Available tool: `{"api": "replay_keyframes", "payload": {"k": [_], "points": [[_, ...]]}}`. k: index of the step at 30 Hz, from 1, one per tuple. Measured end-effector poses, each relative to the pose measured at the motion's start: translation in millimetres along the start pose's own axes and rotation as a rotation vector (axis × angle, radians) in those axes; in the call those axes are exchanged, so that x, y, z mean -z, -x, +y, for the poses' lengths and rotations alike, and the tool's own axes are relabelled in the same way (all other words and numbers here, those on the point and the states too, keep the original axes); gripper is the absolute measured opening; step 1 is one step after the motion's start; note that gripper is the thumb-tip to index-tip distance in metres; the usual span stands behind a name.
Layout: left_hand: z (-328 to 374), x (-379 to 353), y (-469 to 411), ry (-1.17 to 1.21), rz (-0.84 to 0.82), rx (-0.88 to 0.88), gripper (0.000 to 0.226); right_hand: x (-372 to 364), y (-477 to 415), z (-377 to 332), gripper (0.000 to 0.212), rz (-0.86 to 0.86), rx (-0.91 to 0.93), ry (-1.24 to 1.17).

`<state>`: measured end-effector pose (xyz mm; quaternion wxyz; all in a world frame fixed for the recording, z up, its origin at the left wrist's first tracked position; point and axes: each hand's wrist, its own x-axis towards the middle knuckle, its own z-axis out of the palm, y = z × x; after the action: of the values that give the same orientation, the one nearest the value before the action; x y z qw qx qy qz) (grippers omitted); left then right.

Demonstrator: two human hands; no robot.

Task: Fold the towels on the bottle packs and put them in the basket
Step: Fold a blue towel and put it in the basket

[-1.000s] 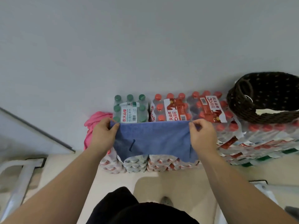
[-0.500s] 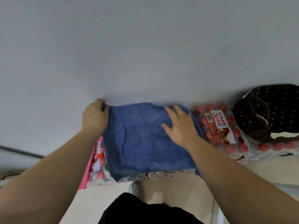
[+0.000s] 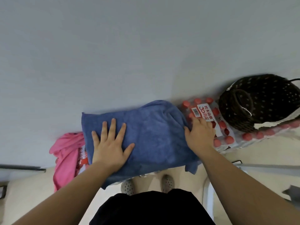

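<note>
Head cam: left hand (image 3: 110, 143) flat, fingers spread, pinning the blue towel (image 3: 154, 135) on the bottle packs (image 3: 227, 137), probably against sliding. Right hand (image 3: 199, 133) at its right edge, grip unclear.

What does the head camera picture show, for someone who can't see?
A person's left hand presses flat on a blue towel spread over plastic-wrapped packs of red-capped bottles; the right hand rests at the towel's right edge. A dark woven basket sits right, a pink cloth left.
</note>
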<state>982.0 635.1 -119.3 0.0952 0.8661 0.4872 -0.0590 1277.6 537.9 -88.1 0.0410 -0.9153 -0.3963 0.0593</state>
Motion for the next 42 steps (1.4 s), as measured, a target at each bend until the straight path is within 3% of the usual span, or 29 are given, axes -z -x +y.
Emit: {"api": "replay_keyframes", "payload": {"k": [4, 9, 12, 14, 18, 21, 25, 29, 33, 38, 40, 42], "points": [[-13, 2, 0, -0.056, -0.008, -0.046, 0.081, -2, -7, 0, 0.038, -0.006, 0.181, -0.018], [-40, 8, 3, -0.145, -0.034, -0.141, 0.080, -2, -12, -4, 0.022, -0.062, 0.255, -0.057], [-41, 13, 8, -0.195, -0.051, -0.104, 0.082, 2, -11, 3, 0.012, -0.029, 0.378, -0.155], [-18, 21, 11, -0.159, 0.000, -0.030, 0.081, 8, -11, 10, 0.011, -0.058, 0.453, -0.362], [77, 45, 3, 0.125, 0.241, 0.047, 0.073, 18, -11, 24, 0.017, -0.346, 0.530, -0.717], [143, 65, -17, 0.333, 0.318, -0.042, 0.062, 18, -14, 27, 0.022, -0.291, 0.616, -0.822], [178, 73, -50, 0.290, 0.172, -0.190, 0.055, 25, -19, 30, 0.025, -0.302, 0.710, -0.807], [178, 66, -69, 0.079, 0.003, -0.260, 0.026, 34, -24, 42, 0.020, -0.397, 0.602, -0.793], [167, 63, -67, 0.128, 0.166, -0.270, 0.022, 31, -35, 60, 0.024, -0.525, 0.458, -0.763], [151, 65, -49, 0.263, 0.415, -0.242, 0.022, 28, -31, 68, 0.004, -0.666, 0.606, -0.443], [139, 66, -40, 0.270, 0.434, -0.238, 0.018, 27, -30, 64, 0.022, -0.589, 0.662, -0.352], [125, 66, -32, 0.252, 0.373, -0.244, 0.018, 28, -31, 61, 0.025, -0.486, 0.669, -0.390]]}}
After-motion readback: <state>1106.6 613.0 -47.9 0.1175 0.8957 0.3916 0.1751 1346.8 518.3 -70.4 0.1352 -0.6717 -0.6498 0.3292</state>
